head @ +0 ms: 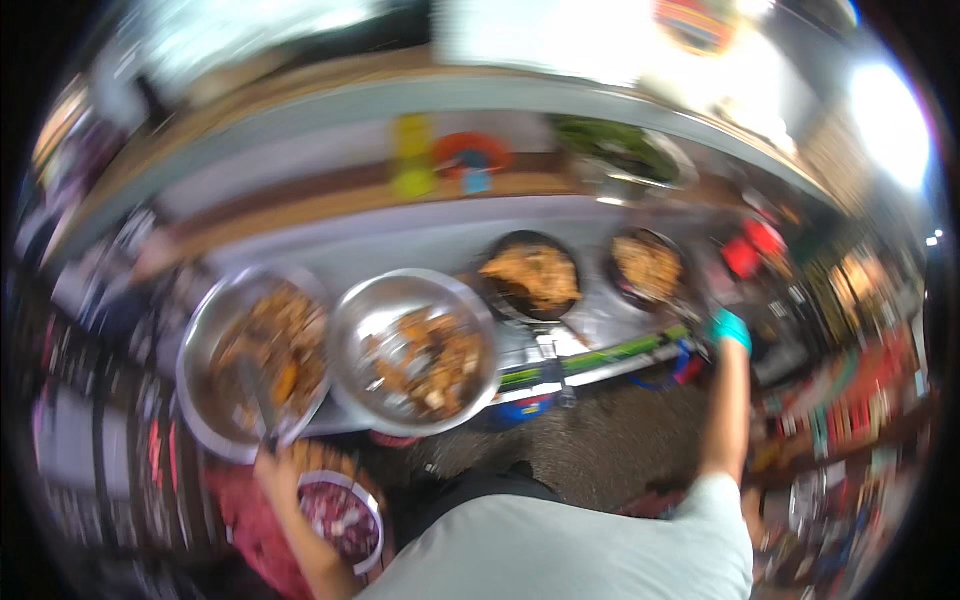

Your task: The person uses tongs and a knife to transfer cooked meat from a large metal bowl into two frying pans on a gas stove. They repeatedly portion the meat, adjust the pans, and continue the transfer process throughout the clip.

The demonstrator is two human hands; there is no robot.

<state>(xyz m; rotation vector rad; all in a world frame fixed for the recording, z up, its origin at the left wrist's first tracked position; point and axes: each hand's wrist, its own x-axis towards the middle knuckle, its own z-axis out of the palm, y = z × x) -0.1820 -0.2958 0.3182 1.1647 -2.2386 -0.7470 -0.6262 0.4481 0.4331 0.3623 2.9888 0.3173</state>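
My bare left hand (276, 474) grips the handle of a metal cooking utensil (259, 394). Its blurred head rests in a large steel bowl (196, 330) of brown, saucy food. A second steel bowl (341, 330), beside it to the right, holds browned pieces with much of its base showing. Farther right are two dark pans of food, the nearer pan (517, 304) and the right pan (613, 289). My right hand (729, 331), in a teal glove, is closed at the handle end of the right pan; blur hides its fingers.
A steel counter (450, 232) runs under a raised shelf (360, 97). Behind the pans stand a basin of green leaves (619, 146), a yellow container (414, 156) and an orange ring-shaped item (472, 150). Red containers (754, 247) are at right. A bowl of purplish pieces (337, 517) sits low left.
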